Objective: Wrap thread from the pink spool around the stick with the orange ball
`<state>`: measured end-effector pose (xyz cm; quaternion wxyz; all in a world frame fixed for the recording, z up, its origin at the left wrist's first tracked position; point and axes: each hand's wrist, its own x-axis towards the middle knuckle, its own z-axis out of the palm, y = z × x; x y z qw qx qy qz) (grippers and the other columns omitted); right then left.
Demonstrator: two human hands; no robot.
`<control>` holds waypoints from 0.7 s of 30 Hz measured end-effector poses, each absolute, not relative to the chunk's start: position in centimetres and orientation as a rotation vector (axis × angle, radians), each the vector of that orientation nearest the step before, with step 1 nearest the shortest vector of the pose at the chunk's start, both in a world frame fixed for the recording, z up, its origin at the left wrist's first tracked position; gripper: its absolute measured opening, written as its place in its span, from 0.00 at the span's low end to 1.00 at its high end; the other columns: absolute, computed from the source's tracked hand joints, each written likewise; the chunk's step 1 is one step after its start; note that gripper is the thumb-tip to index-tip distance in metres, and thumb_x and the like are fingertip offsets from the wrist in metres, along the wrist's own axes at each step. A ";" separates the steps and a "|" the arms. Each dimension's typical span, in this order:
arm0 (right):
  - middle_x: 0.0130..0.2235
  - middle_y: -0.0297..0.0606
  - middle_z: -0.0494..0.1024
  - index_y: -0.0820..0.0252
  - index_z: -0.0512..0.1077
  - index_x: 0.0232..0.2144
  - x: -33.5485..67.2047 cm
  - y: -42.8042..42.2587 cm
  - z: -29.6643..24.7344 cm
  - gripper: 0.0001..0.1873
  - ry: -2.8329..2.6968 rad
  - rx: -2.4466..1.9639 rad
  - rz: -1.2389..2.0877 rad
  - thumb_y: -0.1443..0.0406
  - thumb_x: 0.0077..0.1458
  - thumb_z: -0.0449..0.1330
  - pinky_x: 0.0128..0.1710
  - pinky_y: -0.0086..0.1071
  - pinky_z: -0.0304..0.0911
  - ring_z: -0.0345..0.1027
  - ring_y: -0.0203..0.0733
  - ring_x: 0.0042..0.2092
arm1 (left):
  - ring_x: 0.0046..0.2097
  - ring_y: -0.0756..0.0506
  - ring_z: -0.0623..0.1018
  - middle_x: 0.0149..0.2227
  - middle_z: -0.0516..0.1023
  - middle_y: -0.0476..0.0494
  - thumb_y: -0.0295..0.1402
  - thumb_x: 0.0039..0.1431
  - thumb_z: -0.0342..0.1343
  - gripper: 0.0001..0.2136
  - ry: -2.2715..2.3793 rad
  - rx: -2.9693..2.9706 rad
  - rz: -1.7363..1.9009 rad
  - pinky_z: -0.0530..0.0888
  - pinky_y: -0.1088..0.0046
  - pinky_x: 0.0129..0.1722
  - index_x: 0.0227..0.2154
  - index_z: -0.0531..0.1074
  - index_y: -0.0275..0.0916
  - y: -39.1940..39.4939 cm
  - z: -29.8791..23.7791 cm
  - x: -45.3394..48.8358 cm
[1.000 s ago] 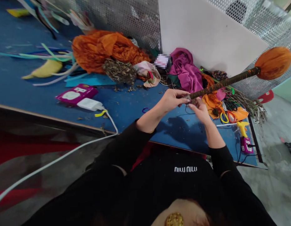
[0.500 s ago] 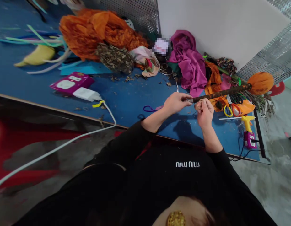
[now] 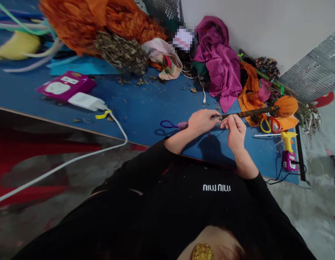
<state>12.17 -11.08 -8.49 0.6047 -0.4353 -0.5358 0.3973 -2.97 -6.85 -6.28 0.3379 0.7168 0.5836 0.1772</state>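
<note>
A dark, wrapped stick [image 3: 247, 113] runs from my hands up to the right, with an orange cloth ball [image 3: 287, 106] at its far end. The near end of the stick is between the fingers of my left hand [image 3: 201, 122], which are closed round it. My right hand [image 3: 236, 131] is pinched just below the stick, close to the left fingertips. Whatever it pinches is too small to make out. Beside my left wrist lies a pink coiled piece [image 3: 183, 125] with a purple loop [image 3: 168, 124].
Magenta cloth [image 3: 220, 65], crumpled orange cloth [image 3: 83, 25] and a dried leaf clump [image 3: 121, 52] line the back. Scissors [image 3: 265, 125], a yellow glue gun [image 3: 288, 139] and a purple power strip [image 3: 289, 160] lie right. Leftward, a white cable [image 3: 75, 160] leaves a purple socket block [image 3: 67, 86].
The stick has tilted flatter, its orange ball lower and further left. My right hand has shifted slightly, still pinched by the stick; the left keeps its grip. The view has moved a little.
</note>
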 end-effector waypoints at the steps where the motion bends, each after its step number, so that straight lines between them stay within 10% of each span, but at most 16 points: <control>1: 0.26 0.29 0.70 0.56 0.71 0.25 12.5 -10.8 -8.3 0.24 -1.275 -0.988 0.917 0.46 0.65 0.63 0.38 0.33 0.68 0.67 0.34 0.31 | 0.55 0.37 0.84 0.54 0.88 0.46 0.37 0.65 0.60 0.17 1.523 1.885 0.448 0.76 0.65 0.52 0.54 0.85 0.50 -6.9 -6.4 -3.1; 6: 0.34 0.35 0.81 0.54 0.74 0.26 14.2 -8.7 -7.0 0.23 -1.424 -1.047 0.805 0.45 0.65 0.62 0.55 0.41 0.72 0.76 0.41 0.42 | 0.54 0.34 0.84 0.51 0.88 0.44 0.38 0.63 0.62 0.16 1.534 1.895 0.413 0.77 0.61 0.50 0.52 0.86 0.52 -6.7 -7.5 -3.4; 13: 0.30 0.33 0.78 0.56 0.76 0.27 14.6 -4.7 -6.8 0.27 -1.435 -1.180 1.015 0.40 0.60 0.64 0.34 0.31 0.69 0.73 0.34 0.32 | 0.50 0.34 0.84 0.47 0.89 0.42 0.37 0.63 0.61 0.17 1.544 1.931 0.402 0.76 0.62 0.47 0.53 0.86 0.50 -6.9 -7.5 -3.3; 21: 0.32 0.33 0.78 0.56 0.74 0.28 13.9 -3.3 -9.8 0.22 -1.456 -1.246 0.996 0.47 0.64 0.63 0.40 0.32 0.71 0.77 0.35 0.36 | 0.53 0.35 0.85 0.51 0.88 0.41 0.36 0.66 0.56 0.18 1.516 2.131 0.434 0.75 0.63 0.47 0.53 0.85 0.46 -7.6 -8.4 -3.5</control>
